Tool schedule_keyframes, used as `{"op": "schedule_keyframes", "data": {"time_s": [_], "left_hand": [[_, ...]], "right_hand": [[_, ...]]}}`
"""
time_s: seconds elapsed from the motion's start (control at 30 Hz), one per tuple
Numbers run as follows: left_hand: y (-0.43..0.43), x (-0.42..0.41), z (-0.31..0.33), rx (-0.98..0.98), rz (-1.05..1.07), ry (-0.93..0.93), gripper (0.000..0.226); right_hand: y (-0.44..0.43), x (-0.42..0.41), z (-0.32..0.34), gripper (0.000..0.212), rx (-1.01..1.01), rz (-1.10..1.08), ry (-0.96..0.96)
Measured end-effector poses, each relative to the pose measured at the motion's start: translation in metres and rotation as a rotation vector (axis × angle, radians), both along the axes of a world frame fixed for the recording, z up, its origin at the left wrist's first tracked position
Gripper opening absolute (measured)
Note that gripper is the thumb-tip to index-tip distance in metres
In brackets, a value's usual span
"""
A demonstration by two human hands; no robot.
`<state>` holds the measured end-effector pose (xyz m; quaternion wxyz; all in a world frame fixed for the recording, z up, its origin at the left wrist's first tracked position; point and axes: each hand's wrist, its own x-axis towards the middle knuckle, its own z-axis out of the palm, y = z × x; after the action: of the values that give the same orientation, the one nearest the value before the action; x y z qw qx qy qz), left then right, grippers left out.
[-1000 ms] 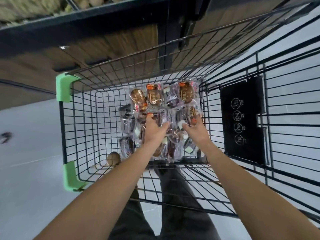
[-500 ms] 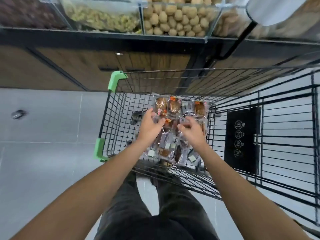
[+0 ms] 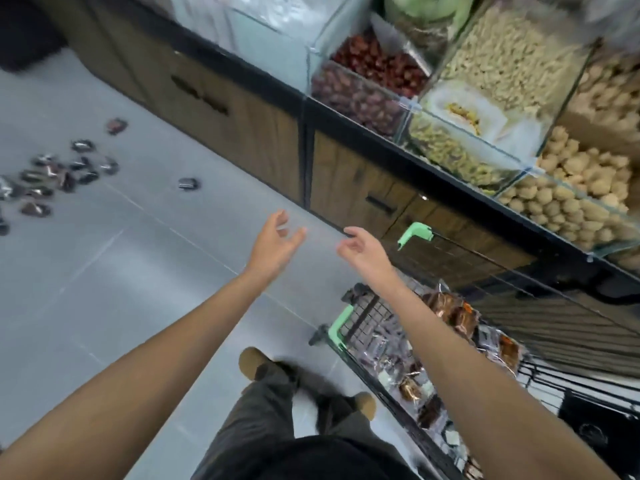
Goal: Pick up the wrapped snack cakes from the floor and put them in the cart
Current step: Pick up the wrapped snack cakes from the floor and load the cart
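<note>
A grey tiled shop floor (image 3: 104, 289) runs along a display unit (image 3: 242, 109) with wood-fronted drawers, topped by clear bins (image 3: 502, 64) of nuts and dried goods. The cart (image 3: 341, 325) stands at the near right, close against the unit, and holds a batch of wrapped snack cakes (image 3: 457, 317) in its basket. A further cluster of packets (image 3: 59, 174) lies on the floor at the far left, well apart from the cart, with one lone packet (image 3: 188, 183) nearer the unit. Both arms reach forward between cart and cluster. The left hand (image 3: 273, 244) and the right hand (image 3: 363, 251) are empty, fingers loosely spread, touching nothing. Step in hand, as judged: approach to the floor cluster for a fresh pickup. The next move calls for stepping left, bending to floor level, and gathering several packets with both hands. The wrappers look glossy and are likely to slip, so a cupped two-hand scoop should serve better than a pinch. The lone packet may be collected on the way.
</note>
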<state>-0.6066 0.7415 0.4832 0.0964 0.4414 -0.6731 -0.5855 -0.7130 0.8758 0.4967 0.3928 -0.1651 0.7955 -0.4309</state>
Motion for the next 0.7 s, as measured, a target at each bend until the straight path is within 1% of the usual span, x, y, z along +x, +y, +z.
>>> {"op": "schedule_keyframes", "data": {"time_s": [0.13,0.33,0.5,0.7], "left_hand": [[-0.084,0.055,0.014,-0.033,0.126,0.003,0.064],[-0.189,0.144,0.031,-0.077,0.322,-0.005,0.06],[-0.242,0.203,0.047,-0.102,0.456,0.048,0.06],[-0.288,0.249,0.057,-0.114,0.6,0.085,0.06]], "right_hand": [[-0.098,0.036,0.02,0.045,0.001,0.168,0.05],[-0.224,0.094,0.034,0.044,-0.02,0.372,0.081],[-0.307,0.139,0.038,0.041,-0.063,0.501,0.103],[-0.393,0.18,0.037,0.042,-0.096,0.666,0.122]]}}
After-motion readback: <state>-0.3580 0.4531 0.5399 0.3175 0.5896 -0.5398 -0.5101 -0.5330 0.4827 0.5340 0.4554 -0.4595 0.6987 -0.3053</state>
